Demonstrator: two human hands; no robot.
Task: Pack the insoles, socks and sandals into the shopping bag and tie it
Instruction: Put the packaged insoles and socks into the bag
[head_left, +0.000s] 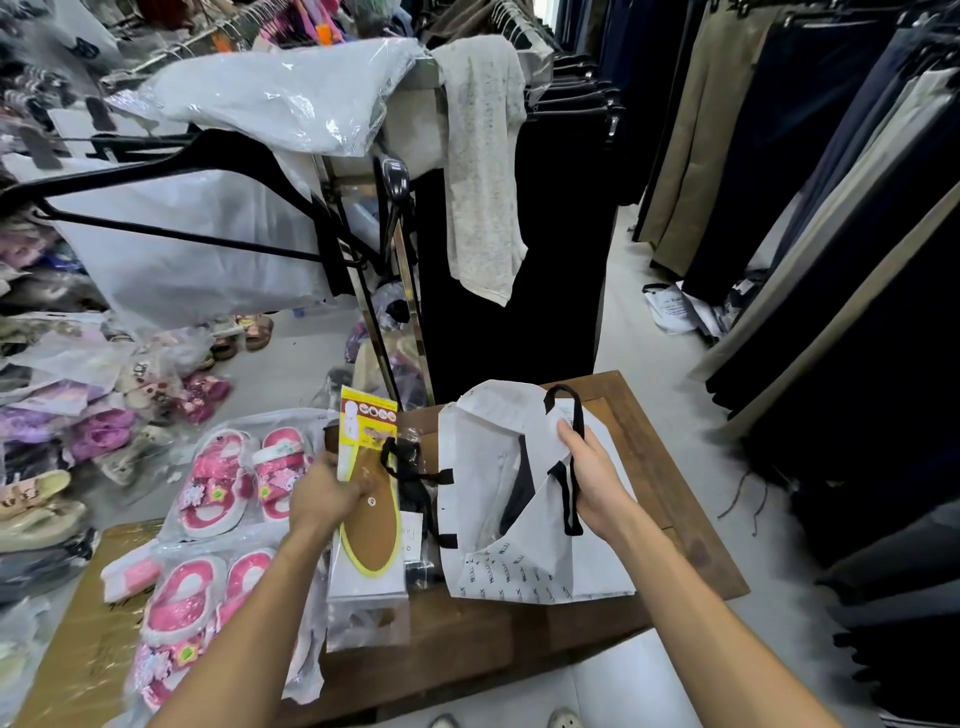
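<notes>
My left hand (324, 496) pinches a packet of brown insoles with a yellow rim (370, 525), lifted just above the wooden table (670, 499). A white shopping bag with black handles (514, 551) lies open on the table to the right. My right hand (592, 475) grips the bag's near edge and one black handle, keeping its mouth open. Two pairs of pink sandals in clear plastic lie to the left, one farther (239, 475) and one nearer (197, 613). A dark packet, perhaps socks (415, 478), lies between insoles and bag.
A metal clothes rack (405, 291) with hangers and plastic-wrapped garments stands behind the table. Piles of bagged shoes (98, 426) cover the floor on the left. Hanging trousers (831, 208) line the right side. A cardboard sheet (93, 634) lies under the sandals.
</notes>
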